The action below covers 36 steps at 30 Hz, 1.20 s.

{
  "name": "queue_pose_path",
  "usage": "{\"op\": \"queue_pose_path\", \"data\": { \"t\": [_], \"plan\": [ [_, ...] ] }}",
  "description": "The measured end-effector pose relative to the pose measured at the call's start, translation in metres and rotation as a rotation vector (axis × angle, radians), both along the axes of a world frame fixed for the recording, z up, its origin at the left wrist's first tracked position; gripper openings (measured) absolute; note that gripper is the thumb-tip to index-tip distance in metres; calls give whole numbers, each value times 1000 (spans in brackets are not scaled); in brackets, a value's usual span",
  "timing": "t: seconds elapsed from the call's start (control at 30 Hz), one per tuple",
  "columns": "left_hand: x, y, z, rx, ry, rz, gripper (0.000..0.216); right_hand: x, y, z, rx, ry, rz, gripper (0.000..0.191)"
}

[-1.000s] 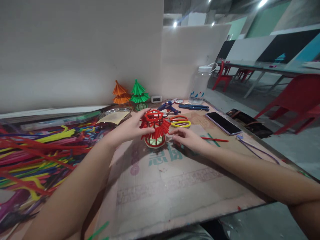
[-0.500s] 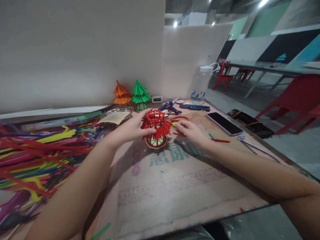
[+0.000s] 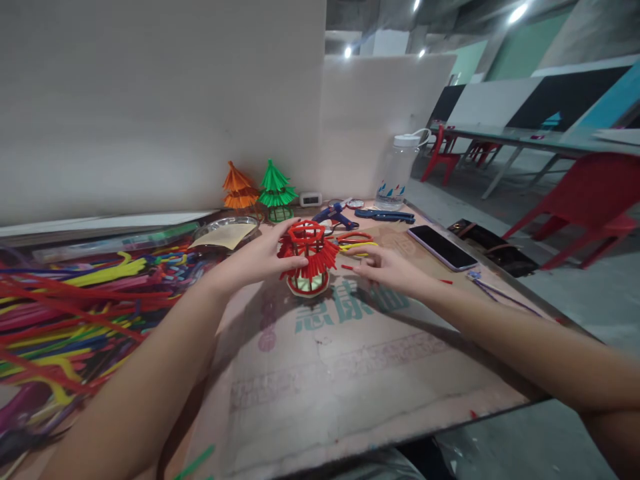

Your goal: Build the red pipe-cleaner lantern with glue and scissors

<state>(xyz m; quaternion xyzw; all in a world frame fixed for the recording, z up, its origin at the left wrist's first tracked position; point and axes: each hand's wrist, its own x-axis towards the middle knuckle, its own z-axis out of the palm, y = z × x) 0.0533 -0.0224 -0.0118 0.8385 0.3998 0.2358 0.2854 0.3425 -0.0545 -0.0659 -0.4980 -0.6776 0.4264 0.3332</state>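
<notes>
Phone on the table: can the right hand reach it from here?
Probably yes. The right hand is close beside the phone, with only flat cardboard between them; the left hand holds the red lantern.

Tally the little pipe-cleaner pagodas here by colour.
red pagoda: 1, gripped by the left hand
orange pagoda: 1, standing untouched
green pagoda: 1, right beside the orange one
Total: 3
</notes>
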Motion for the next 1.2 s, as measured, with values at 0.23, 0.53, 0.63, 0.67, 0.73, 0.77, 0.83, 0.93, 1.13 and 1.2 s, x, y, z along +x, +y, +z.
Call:
{"op": "queue_pose_path", "data": {
  "t": [0.23,0.53,0.63,0.67,0.73,0.77,0.83,0.93,1.13,1.2],
  "plan": [
    [0,0,-2,-62,-64,-34,78,-25,12,-16,-149,177,74,55],
    [0,-1,1,21,30,-16,84,-45,10,-30,-106,289,-12,26],
    [-1,-1,1,52,48,-14,85,-35,7,-22,-28,311,-46,27],
    [-1,0,1,60,48,-15,84,-30,5,-18,4,317,-52,27],
    [-1,0,1,61,37,-23,82,-20,0,-10,33,368,-35,31],
    [-1,0,0,54,29,-21,81,-15,-2,-6,22,425,-12,34],
    [-1,0,0,31,13,-15,80,-7,-6,-2,-39,562,36,38],
    [2,0,-2,10,6,-51,79,1,-9,-6,-128,677,34,34],
    [11,1,-6,6,-34,-171,70,-2,-5,-22,-184,719,24,31],
    [11,2,-7,-10,-48,-143,69,-6,-2,-21,-185,706,45,27]
  ]
}}
